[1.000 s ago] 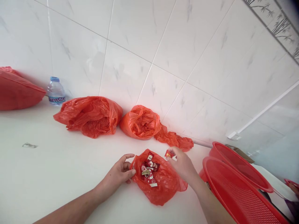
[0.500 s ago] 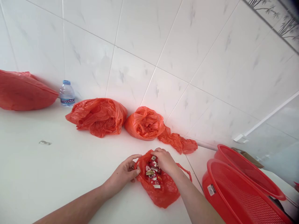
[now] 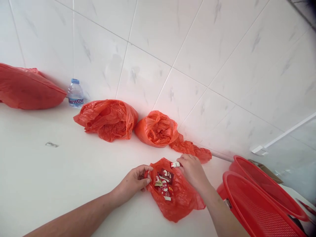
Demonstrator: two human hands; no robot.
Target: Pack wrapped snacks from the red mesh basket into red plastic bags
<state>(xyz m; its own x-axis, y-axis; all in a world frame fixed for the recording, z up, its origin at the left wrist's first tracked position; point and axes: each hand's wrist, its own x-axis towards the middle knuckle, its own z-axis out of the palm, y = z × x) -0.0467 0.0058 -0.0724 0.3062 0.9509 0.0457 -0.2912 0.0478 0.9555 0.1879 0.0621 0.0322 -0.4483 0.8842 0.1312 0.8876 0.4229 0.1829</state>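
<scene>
An open red plastic bag (image 3: 175,207) lies in front of me with several small wrapped snack packets (image 3: 165,187) inside, in red, dark red and cream wrappers. My left hand (image 3: 137,180) pinches the bag's left rim between thumb and fingers. Over the bag's upper right edge, my right hand (image 3: 192,168) is closed on a small red-and-white packet (image 3: 175,165), one end of which sticks out to the left of the fingertips. The rest of that packet is hidden by the hand.
Along the tiled wall stand a full red bag (image 3: 29,87), a water bottle (image 3: 75,93), two bunched red bags (image 3: 108,120) (image 3: 158,129) and a crumpled red bag (image 3: 195,150). Red plastic baskets (image 3: 256,200) lean at the right. A small clear scrap (image 3: 51,144) lies on the white table (image 3: 61,177).
My right hand has lifted from inside the bag to its upper right, now with a small packet in its fingers. My left hand keeps its hold on the rim. The view has shifted slightly.
</scene>
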